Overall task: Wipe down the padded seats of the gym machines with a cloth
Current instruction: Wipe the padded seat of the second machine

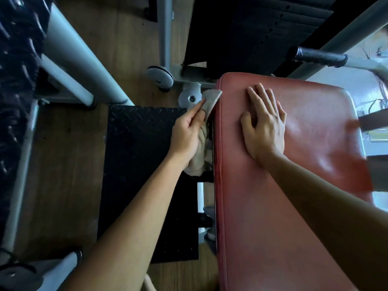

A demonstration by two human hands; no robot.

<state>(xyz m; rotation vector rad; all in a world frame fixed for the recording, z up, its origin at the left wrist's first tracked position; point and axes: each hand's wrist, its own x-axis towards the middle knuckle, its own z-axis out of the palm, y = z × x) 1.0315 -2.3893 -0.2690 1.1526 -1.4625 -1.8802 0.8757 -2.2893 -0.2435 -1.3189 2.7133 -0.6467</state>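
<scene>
A long red padded seat [283, 206] runs from the bottom of the view up to the middle right. My right hand [264, 124] lies flat on its top, fingers straight and pointing away from me. My left hand [188, 133] grips a beige cloth [211, 101] against the seat's left side edge, near the far corner. One corner of the cloth sticks up past my fingers; the rest bunches below my palm.
A black checker-plate footplate [136, 164] lies on the wooden floor left of the seat. Grey machine tubes [84, 59] cross the upper left. A black foam-wrapped handle [319, 57] and a dark weight stack [241, 34] stand beyond the seat.
</scene>
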